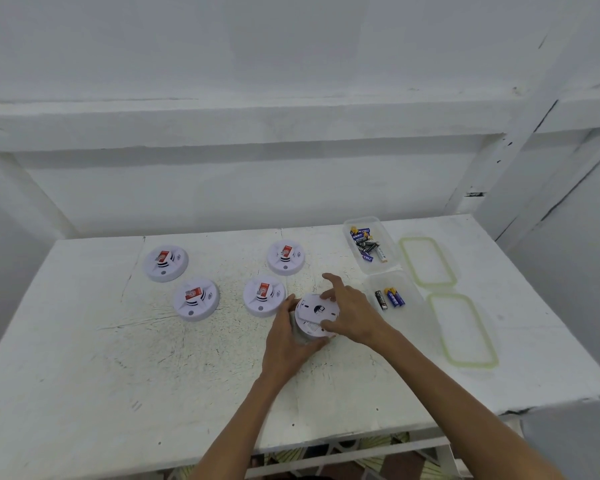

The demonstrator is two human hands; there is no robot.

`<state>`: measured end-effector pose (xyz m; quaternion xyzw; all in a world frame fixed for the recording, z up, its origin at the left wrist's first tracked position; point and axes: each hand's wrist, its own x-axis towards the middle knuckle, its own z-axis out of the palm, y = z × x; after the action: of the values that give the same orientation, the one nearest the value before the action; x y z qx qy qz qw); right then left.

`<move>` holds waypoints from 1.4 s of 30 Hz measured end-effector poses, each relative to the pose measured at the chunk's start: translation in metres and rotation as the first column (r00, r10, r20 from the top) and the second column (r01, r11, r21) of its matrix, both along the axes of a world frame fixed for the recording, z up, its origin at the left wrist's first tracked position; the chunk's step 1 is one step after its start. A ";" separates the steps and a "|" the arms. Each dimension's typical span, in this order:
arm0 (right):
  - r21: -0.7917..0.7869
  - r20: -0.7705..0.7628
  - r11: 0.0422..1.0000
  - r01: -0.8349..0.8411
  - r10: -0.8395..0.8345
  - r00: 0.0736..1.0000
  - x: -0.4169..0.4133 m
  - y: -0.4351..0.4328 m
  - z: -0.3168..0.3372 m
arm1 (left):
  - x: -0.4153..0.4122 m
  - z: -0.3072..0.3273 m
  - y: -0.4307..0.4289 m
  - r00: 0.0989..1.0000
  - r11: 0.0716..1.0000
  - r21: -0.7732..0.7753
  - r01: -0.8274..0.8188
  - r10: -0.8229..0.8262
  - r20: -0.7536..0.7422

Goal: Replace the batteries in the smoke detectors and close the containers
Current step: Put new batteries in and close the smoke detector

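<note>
A white smoke detector (313, 315) lies back side up near the table's middle. My left hand (288, 337) cups its left and near rim, and my right hand (349, 311) grips its round back plate from the right. Several other detectors with red stickers sit face up to the left, the nearest (263, 295) just beside my left hand. A far clear container (369, 244) holds several batteries. The near clear container (400, 299) holds three batteries (390, 298). Both containers are without lids.
Two clear lids with green seals lie to the right of the containers, one far (428, 261) and one near (463, 329). The white table (153, 358) ends at a front edge below my forearms. A white wall ledge (257, 123) runs behind.
</note>
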<state>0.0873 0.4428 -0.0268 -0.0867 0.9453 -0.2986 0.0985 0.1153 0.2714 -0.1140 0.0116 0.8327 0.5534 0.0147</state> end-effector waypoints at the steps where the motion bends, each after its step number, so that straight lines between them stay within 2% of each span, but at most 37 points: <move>1: -0.021 0.000 1.000 0.006 -0.006 1.000 0.001 0.002 -0.001 | 0.001 0.001 -0.001 1.000 1.000 -0.006 0.005 -0.005 -0.004; 14: -0.174 -0.037 0.980 0.092 -0.100 0.994 0.017 0.001 -0.018 | 0.004 0.008 0.001 1.000 0.999 -0.033 -0.005 0.004 -0.017; 24: -0.118 -0.061 0.990 0.078 -0.086 0.994 0.018 0.001 -0.021 | 0.002 0.002 0.000 0.999 0.998 -0.065 -0.019 0.017 -0.030; 28: -0.123 -0.058 0.986 0.108 -0.116 0.992 0.018 -0.002 -0.020 | 0.002 0.001 0.000 0.999 0.998 -0.064 -0.025 0.023 -0.029; 39: -0.015 -0.133 0.976 0.215 -0.215 0.968 0.024 -0.026 -0.019 | 0.004 0.004 0.000 0.999 0.999 -0.039 -0.013 0.012 -0.031; 42: 0.019 -0.172 0.985 0.173 -0.167 0.971 0.024 -0.029 -0.020 | 0.005 0.004 0.000 0.999 1.000 -0.021 -0.007 0.006 -0.034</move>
<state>0.1110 0.4139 -0.0468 -0.0291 0.9591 -0.2815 -0.0070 0.1205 0.2716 -0.1100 0.0182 0.8388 0.5442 -0.0012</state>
